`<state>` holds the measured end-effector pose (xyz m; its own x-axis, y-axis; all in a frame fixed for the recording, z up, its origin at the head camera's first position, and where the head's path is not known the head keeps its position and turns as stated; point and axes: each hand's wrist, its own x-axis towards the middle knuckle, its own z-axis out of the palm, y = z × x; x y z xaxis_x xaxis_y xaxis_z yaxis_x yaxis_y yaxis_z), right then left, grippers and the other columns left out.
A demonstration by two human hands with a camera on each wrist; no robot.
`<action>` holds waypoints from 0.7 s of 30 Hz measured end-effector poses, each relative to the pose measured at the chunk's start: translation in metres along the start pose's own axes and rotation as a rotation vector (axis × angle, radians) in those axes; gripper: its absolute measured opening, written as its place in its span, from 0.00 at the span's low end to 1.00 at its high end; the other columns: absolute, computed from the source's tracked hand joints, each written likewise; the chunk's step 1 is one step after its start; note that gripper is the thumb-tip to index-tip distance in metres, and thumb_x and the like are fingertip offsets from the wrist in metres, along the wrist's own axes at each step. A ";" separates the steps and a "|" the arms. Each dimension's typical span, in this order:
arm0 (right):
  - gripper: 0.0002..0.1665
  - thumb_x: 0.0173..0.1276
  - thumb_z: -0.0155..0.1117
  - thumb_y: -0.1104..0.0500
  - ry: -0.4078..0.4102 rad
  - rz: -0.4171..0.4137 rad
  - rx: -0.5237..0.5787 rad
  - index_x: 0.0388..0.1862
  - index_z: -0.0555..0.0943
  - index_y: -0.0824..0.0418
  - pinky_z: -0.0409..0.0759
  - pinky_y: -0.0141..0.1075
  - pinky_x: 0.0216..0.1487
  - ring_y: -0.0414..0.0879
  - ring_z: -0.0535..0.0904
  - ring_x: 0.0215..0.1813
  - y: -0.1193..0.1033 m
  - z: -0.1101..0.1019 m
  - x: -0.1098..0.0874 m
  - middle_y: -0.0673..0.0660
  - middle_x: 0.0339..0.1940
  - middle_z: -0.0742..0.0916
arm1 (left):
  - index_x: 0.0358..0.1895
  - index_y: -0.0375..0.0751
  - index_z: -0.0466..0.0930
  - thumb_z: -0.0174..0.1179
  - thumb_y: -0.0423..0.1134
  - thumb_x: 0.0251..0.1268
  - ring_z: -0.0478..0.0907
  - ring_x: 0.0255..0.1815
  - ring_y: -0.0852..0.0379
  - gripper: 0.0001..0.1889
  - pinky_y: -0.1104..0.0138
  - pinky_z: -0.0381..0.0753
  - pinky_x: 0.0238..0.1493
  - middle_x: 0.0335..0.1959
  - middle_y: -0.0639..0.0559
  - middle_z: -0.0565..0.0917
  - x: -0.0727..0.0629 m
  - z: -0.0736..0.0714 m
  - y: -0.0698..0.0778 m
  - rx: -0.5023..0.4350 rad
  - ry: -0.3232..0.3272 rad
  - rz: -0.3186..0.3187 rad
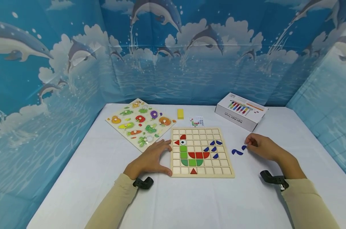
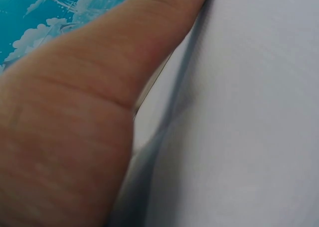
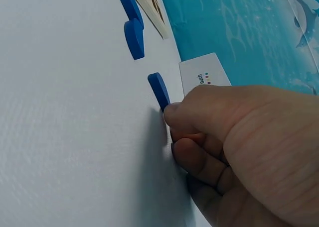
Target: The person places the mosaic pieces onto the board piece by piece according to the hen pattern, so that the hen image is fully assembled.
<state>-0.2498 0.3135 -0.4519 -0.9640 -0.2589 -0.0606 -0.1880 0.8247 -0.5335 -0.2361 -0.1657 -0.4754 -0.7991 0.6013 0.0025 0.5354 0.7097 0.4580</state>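
Note:
A wooden grid board [image 1: 202, 175] lies on the table, with red, green and blue pieces and an eye tile [image 1: 183, 142] set in a bird-like shape. My left hand [image 1: 151, 158] rests at the board's left edge, thumb and fingers spread. To the right of the board, my right hand [image 1: 262, 147] pinches one end of a blue half-round piece [image 3: 158, 90] between thumb and fingertips. Two more blue pieces [image 3: 133, 39] lie beside it on the cloth. In the left wrist view the left hand [image 2: 94, 87] hides most of the board.
A vegetable puzzle board [image 1: 127, 135] lies at the back left, close to the left hand. Behind the grid board are a yellow block [image 1: 180, 114] and a pattern card [image 1: 196, 121]. A white box [image 1: 237, 109] stands at the back right.

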 end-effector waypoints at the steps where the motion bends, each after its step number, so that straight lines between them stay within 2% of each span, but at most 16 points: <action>1: 0.06 0.71 0.64 0.64 0.000 0.010 -0.007 0.44 0.77 0.62 0.79 0.41 0.43 0.51 0.75 0.41 -0.001 0.000 0.000 0.53 0.35 0.80 | 0.62 0.59 0.69 0.70 0.79 0.35 0.44 0.82 0.53 0.49 0.55 0.43 0.78 0.81 0.61 0.54 0.000 0.000 0.000 0.001 -0.003 -0.002; 4: 0.04 0.71 0.65 0.61 -0.006 0.018 -0.017 0.38 0.78 0.60 0.78 0.41 0.41 0.51 0.74 0.40 -0.002 -0.001 0.000 0.53 0.33 0.80 | 0.62 0.59 0.69 0.70 0.79 0.35 0.44 0.82 0.53 0.49 0.55 0.43 0.78 0.81 0.61 0.54 0.000 0.000 0.000 0.001 -0.004 0.001; 10: 0.10 0.67 0.70 0.57 -0.009 0.043 -0.011 0.36 0.78 0.59 0.76 0.40 0.38 0.51 0.74 0.40 -0.006 0.000 0.001 0.53 0.32 0.79 | 0.62 0.59 0.70 0.70 0.79 0.36 0.44 0.82 0.53 0.48 0.56 0.42 0.78 0.81 0.61 0.54 0.000 -0.001 0.000 0.004 -0.001 0.000; 17: 0.10 0.68 0.68 0.61 0.006 0.009 -0.028 0.44 0.80 0.63 0.79 0.44 0.43 0.51 0.74 0.40 -0.004 0.002 0.003 0.54 0.35 0.80 | 0.62 0.58 0.70 0.71 0.78 0.36 0.44 0.82 0.53 0.48 0.57 0.42 0.78 0.81 0.61 0.54 0.000 -0.001 0.001 0.003 -0.004 -0.002; 21: 0.16 0.68 0.68 0.63 0.037 0.008 -0.039 0.53 0.79 0.66 0.82 0.51 0.49 0.54 0.76 0.44 -0.005 0.002 0.003 0.58 0.41 0.83 | 0.62 0.58 0.70 0.71 0.78 0.36 0.44 0.82 0.53 0.48 0.56 0.43 0.78 0.81 0.60 0.54 0.000 -0.001 0.001 0.001 -0.004 -0.002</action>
<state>-0.2509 0.3077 -0.4512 -0.9717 -0.2338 -0.0332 -0.1864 0.8457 -0.5001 -0.2358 -0.1658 -0.4738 -0.7991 0.6012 -0.0018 0.5340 0.7113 0.4571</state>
